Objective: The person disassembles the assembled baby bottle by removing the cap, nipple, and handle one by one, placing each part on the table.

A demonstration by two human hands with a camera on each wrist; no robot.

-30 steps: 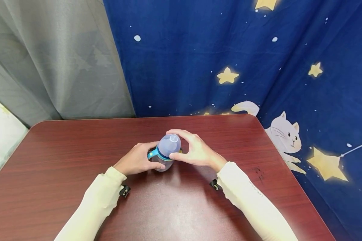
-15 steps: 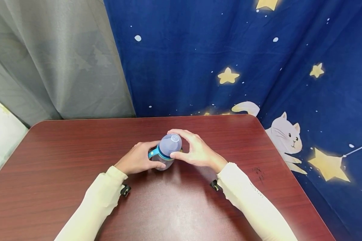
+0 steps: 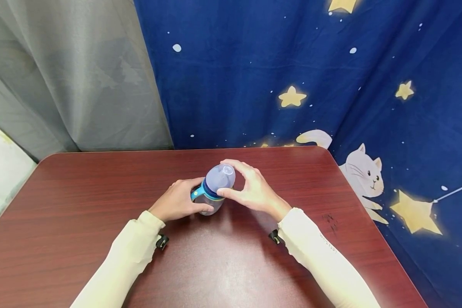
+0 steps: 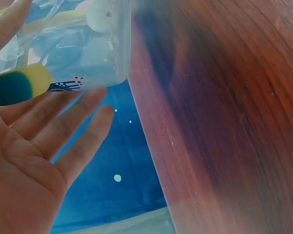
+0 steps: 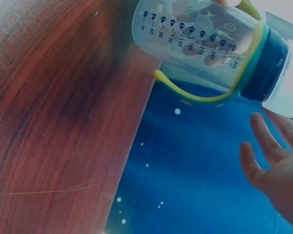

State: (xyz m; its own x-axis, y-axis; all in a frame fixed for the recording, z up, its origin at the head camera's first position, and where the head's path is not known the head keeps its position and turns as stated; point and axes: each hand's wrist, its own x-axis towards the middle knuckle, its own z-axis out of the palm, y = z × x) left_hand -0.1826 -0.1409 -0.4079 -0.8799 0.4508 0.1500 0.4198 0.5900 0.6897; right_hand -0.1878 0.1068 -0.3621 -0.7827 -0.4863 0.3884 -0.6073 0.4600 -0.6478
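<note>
A clear baby bottle [image 3: 212,207] with a teal-and-yellow handle ring leans to the right between both hands at mid-table. Its domed pale lilac cap [image 3: 219,177] sits over a dark blue collar [image 5: 267,63]. The left hand [image 3: 178,201] grips the bottle's body beside one handle [image 3: 197,194], thumb in front and fingers behind. With thumb and fingers, the right hand [image 3: 255,190] holds the cap from the right. Measuring marks run along the bottle's side in the right wrist view. In the left wrist view, the bottle's base [image 4: 123,44] shows near the table surface.
The reddish-brown wooden table [image 3: 80,192] has rounded far corners. Behind it hang a grey curtain [image 3: 80,85] and a blue curtain [image 3: 234,85] with stars and a cat. Black wrist cameras [image 3: 162,242] sit at the cream sleeves [image 3: 127,248].
The bottle has shifted slightly up and to the right in the head view, its cap leaning further right. Both hands have moved along with it, keeping their holds.
</note>
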